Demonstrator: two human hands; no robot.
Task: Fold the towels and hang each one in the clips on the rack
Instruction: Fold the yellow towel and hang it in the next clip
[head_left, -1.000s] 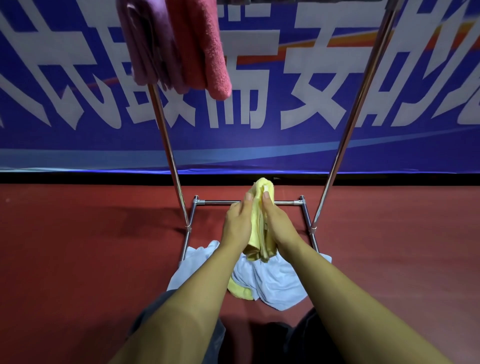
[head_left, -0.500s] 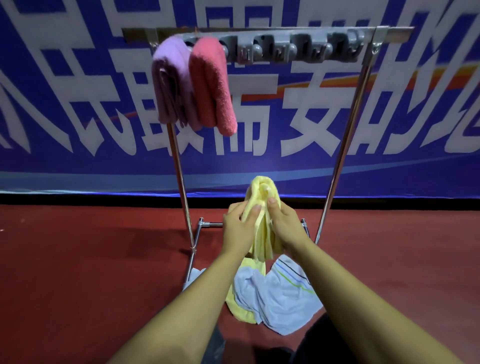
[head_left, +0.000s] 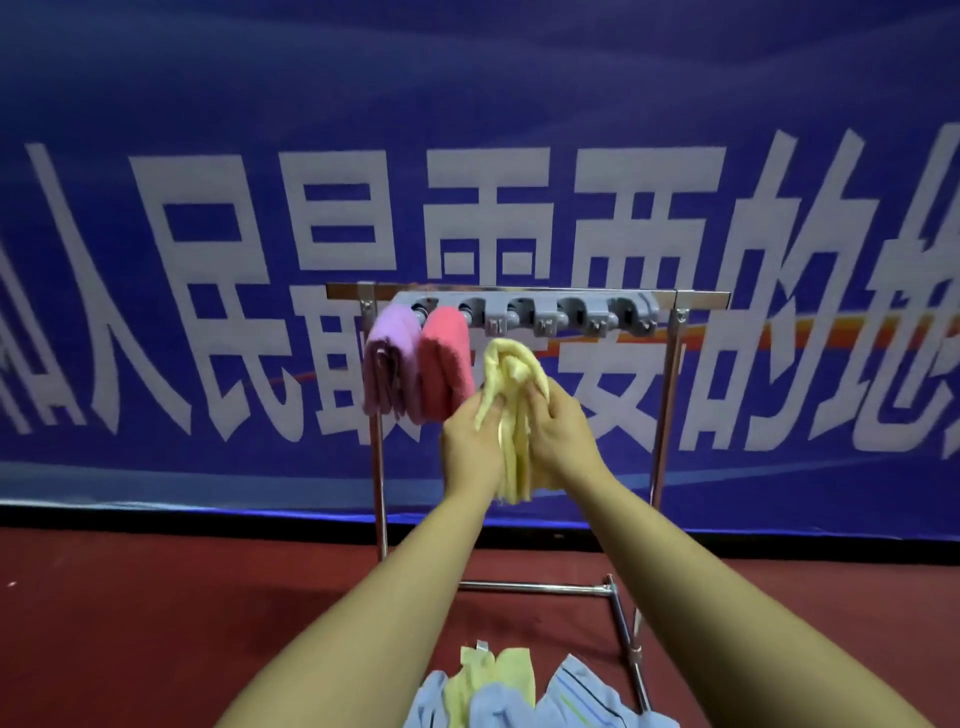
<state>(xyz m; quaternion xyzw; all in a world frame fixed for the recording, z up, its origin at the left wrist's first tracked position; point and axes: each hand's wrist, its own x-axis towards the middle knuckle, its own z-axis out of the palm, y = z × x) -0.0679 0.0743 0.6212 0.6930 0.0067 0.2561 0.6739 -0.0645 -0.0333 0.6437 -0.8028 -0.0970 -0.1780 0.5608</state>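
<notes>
Yellow towel (head_left: 515, 384) rises above both hands' grip (folded end up)

The one head camera is looking forward and slightly down, close over the arms, facing the rack (head_left: 524, 296) before the banner (head_left: 208, 156).

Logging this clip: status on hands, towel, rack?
Left hand and right hand both grip folded yellow towel, just below the free third clip. Purple towel, pink towel hung. Nothing blocking.
</notes>
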